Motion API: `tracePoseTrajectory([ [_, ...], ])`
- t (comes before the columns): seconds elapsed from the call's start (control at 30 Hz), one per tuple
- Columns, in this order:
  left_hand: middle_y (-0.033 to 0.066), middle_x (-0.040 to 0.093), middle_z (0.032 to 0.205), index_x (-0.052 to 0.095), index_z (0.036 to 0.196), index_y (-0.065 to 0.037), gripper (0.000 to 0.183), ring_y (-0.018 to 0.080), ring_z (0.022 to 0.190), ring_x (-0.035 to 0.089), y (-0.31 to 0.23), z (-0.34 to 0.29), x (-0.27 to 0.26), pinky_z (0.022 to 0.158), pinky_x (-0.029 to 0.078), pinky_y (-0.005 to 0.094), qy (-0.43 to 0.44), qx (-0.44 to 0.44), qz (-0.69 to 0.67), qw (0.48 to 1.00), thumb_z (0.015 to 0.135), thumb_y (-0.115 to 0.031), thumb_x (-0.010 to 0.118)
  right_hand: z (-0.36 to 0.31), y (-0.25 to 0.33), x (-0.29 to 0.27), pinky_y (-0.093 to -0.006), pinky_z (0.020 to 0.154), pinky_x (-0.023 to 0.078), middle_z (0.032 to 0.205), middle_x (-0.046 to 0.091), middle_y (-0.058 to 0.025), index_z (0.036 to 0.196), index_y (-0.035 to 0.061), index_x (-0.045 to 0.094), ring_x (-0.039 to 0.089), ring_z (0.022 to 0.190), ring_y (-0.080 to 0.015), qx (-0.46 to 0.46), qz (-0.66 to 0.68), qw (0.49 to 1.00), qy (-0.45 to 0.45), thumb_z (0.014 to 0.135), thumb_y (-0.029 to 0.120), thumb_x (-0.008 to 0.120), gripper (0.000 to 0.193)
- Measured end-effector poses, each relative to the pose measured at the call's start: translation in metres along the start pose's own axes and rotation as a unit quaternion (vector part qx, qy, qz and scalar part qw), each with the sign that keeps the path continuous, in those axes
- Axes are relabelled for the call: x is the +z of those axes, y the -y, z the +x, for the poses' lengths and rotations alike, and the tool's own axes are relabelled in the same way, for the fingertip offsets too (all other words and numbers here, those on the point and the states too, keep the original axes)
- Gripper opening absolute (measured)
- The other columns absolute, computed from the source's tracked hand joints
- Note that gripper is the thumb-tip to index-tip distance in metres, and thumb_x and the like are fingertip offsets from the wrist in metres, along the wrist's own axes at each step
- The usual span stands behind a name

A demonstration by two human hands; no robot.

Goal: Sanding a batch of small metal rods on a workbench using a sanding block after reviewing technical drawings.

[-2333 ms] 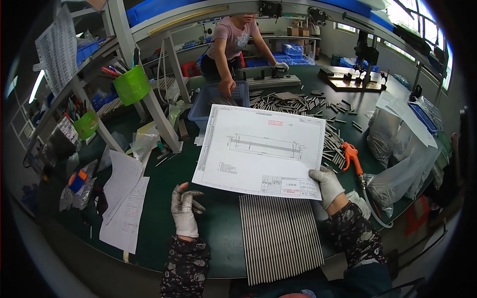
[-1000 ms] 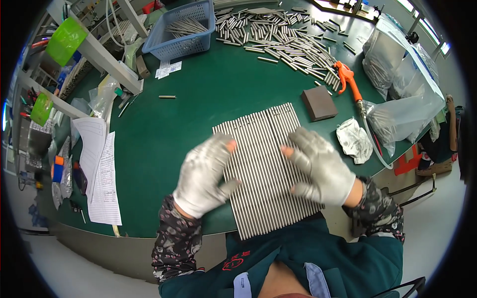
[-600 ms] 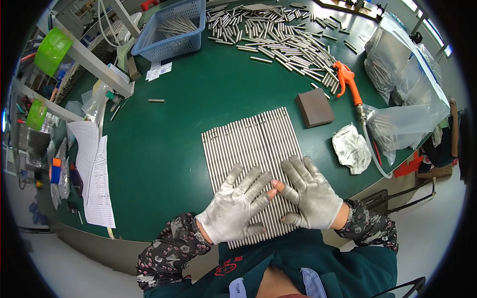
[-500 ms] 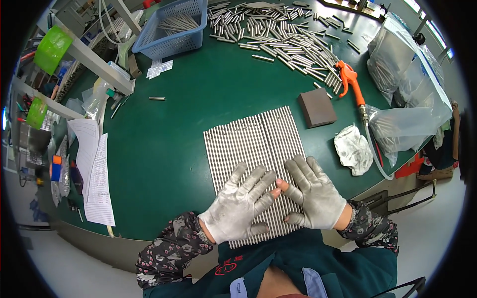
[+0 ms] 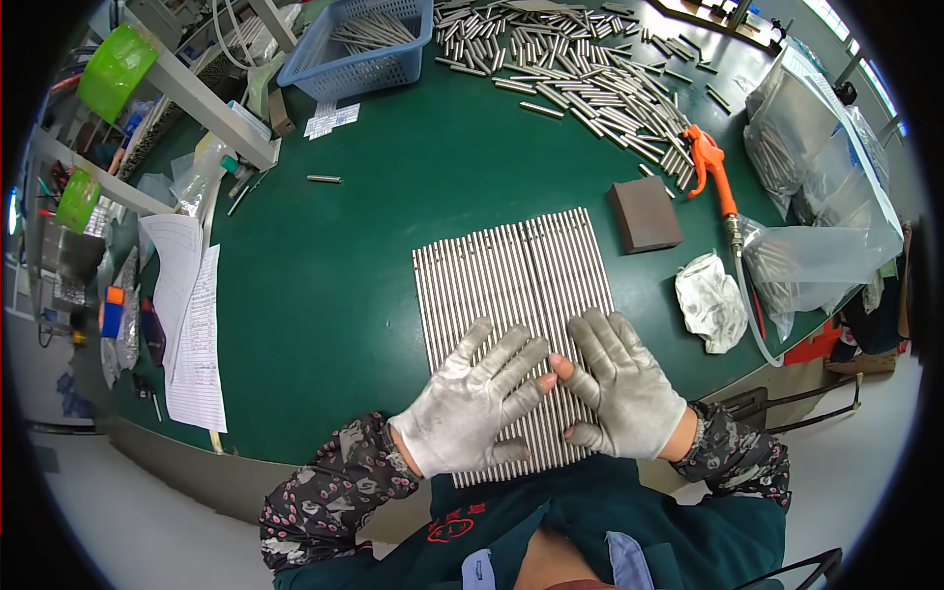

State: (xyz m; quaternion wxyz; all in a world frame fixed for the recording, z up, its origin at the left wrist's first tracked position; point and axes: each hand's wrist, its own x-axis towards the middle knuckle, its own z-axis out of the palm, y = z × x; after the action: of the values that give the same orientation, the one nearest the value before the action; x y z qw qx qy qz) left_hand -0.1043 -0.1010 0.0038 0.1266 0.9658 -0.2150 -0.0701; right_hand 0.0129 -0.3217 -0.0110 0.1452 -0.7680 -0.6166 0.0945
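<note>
A row of slim metal rods (image 5: 492, 280) lies packed side by side on the green table, running from its near edge toward the middle. My left hand (image 5: 462, 408), in a grey-white glove with a bare fingertip showing, rests flat on the left part of the rods, fingers spread. Flat on their right part lies my right hand (image 5: 626, 398), gloved alike, with its fingers stretched out. The bare tips of the two hands nearly meet in the middle. Neither hand grips anything. My palms hide part of the rods.
Beyond the rods is a brown block (image 5: 645, 214), with a crumpled white cloth (image 5: 711, 303) and an orange air gun (image 5: 710, 165) to its right. Loose metal pins (image 5: 590, 84) are heaped at the back, beside a blue basket (image 5: 369, 74). Papers (image 5: 195, 344) lie left, plastic bags (image 5: 816, 246) right.
The whole view has shifted slightly, so the table and its things sit a little farther right in the picture. Both hands stay flat on the rods, nearly unmoved.
</note>
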Motion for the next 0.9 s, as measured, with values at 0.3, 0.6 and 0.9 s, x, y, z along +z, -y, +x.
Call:
tracePoseTrajectory([
  [0.3,0.0125,0.02,0.158,0.03,0.15,-0.018,0.085,0.0297,0.147,0.016,0.005,-0.016,0.001,0.118,0.004,0.0544,0.058,-0.02,0.05,0.997,0.082,-0.069,0.038,0.009,0.009,0.001,-0.0541,0.116,0.012,0.148,0.028,-0.0293,0.15,0.0102,0.026,0.019,0.142,-0.0453,-0.005,0.001,1.0,0.016,0.091,0.066,0.03,0.081],
  [0.6,0.0134,0.034,0.151,0.04,0.143,-0.015,0.088,0.0331,0.143,0.026,0.001,-0.002,0.003,0.117,0.009,0.0564,-0.012,-0.007,-0.007,1.0,0.072,-0.063,0.059,0.001,0.002,-0.001,-0.0548,0.116,0.014,0.148,0.029,-0.0289,0.149,0.0123,0.031,0.022,0.141,-0.0454,0.012,0.006,1.0,0.017,0.09,0.068,0.033,0.081],
  [0.9,0.014,0.036,0.149,0.044,0.14,-0.014,0.086,0.0328,0.143,0.026,-0.003,0.008,0.006,0.117,0.01,0.0573,-0.024,0.002,-0.015,1.0,0.071,-0.061,0.063,-0.007,-0.007,-0.003,-0.0545,0.116,0.013,0.148,0.029,-0.0284,0.151,0.0135,0.026,0.021,0.141,-0.0451,0.014,0.0,1.0,0.018,0.09,0.068,0.033,0.082],
])
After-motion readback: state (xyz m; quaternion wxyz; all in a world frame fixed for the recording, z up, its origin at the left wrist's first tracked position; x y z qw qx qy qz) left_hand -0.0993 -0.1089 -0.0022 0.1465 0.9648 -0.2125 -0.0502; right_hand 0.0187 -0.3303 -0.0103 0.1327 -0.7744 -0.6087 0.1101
